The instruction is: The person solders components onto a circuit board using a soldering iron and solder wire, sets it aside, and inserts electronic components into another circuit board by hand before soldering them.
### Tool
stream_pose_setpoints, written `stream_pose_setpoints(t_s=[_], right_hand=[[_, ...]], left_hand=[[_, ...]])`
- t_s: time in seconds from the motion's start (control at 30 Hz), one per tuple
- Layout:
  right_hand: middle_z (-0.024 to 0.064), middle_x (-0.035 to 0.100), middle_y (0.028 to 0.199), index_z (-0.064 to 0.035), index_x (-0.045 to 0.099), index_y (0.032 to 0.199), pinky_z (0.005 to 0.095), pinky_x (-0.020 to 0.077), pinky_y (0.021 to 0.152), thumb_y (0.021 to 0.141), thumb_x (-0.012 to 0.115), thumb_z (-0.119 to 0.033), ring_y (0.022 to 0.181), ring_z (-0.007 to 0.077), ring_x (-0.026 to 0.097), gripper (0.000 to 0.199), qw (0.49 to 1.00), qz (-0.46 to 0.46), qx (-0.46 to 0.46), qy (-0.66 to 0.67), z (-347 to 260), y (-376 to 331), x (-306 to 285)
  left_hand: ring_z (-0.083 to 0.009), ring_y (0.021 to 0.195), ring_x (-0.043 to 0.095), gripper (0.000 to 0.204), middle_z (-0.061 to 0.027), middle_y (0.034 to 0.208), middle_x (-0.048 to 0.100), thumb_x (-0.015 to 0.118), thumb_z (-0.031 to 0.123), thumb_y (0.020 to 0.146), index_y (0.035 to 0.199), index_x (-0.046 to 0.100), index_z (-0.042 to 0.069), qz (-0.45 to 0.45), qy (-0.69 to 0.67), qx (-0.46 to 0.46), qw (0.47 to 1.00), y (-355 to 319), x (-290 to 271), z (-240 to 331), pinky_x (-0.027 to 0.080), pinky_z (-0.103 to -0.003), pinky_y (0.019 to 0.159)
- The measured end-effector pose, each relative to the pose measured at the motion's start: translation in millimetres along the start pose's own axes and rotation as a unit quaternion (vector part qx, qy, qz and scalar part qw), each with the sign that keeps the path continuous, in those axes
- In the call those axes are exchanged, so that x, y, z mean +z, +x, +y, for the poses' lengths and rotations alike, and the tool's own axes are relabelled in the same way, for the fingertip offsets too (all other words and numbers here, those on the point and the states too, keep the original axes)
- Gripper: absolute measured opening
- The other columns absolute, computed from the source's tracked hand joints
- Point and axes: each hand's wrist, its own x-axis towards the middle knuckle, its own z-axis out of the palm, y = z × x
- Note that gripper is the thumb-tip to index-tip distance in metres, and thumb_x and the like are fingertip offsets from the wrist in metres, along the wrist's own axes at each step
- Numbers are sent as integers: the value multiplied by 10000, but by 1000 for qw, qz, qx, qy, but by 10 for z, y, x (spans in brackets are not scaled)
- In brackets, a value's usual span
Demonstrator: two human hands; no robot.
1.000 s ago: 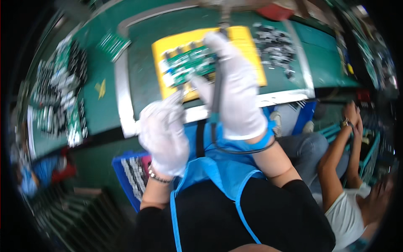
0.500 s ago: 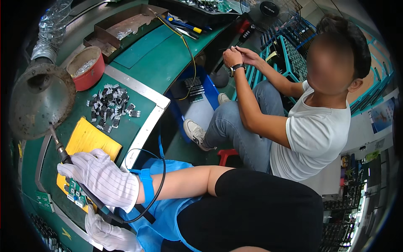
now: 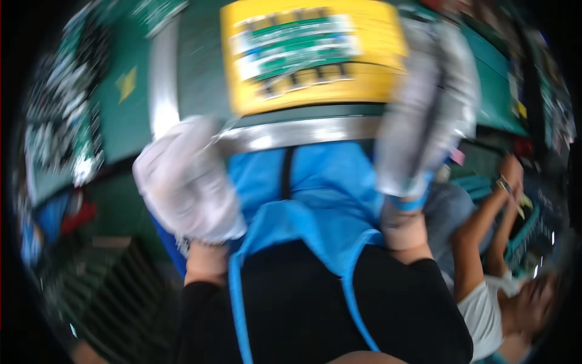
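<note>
A yellow pad (image 3: 379, 36) lies on the green bench, bearing green circuit boards (image 3: 300, 60) with black components along their edges. At its right edge is my right hand (image 3: 394, 145) in a white striped glove, badly smeared by motion. Along that glove runs the dark handle of a soldering iron (image 3: 431, 115); its tip is lost in the blur. My left hand (image 3: 188, 182), also gloved, is closed at the bench's front edge, left of the pad. A thin silvery wire (image 3: 225, 126) seems to stick out from its fingers.
A metal strip (image 3: 303, 132) edges the bench in front of me. Blurred boards and parts (image 3: 76, 121) crowd the far left. On the right sits a co-worker in a white shirt (image 3: 482, 321), hands (image 3: 512, 176) together. A dark slatted crate (image 3: 103, 279) stands lower left.
My view has swung left and down, so the yellow pad is now straight ahead. The metal cone, red bowl and pile of black components are out of view or lost in blur.
</note>
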Motion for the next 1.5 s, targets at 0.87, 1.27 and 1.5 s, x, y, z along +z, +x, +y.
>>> stream_pose_setpoints(t_s=[0.87,1.27,1.5], right_hand=[[168,636,1041,26,561,1092,214,468,565,912,616,-73,554,73,545,213,978,-30,175,113,-210,-452,-103],[150,641,1031,28,551,1109,219,471,592,919,620,-67,596,65,559,224,963,-51,225,139,-249,-418,-87],[144,643,1024,29,550,1108,210,459,567,923,619,-66,569,63,547,219,964,-43,221,143,-273,-431,-74]], left_hand=[[-221,770,550,198,-83,831,673,534,163,999,938,654,17,-32,98,99,990,-21,-503,-108,480,-341,686],[-209,724,581,75,-32,872,706,646,134,884,932,689,97,-22,76,87,993,-34,-482,-153,518,-324,660],[-260,758,638,166,-78,858,706,543,148,946,889,661,46,-19,-19,-44,999,-177,-343,-137,501,-375,733]])
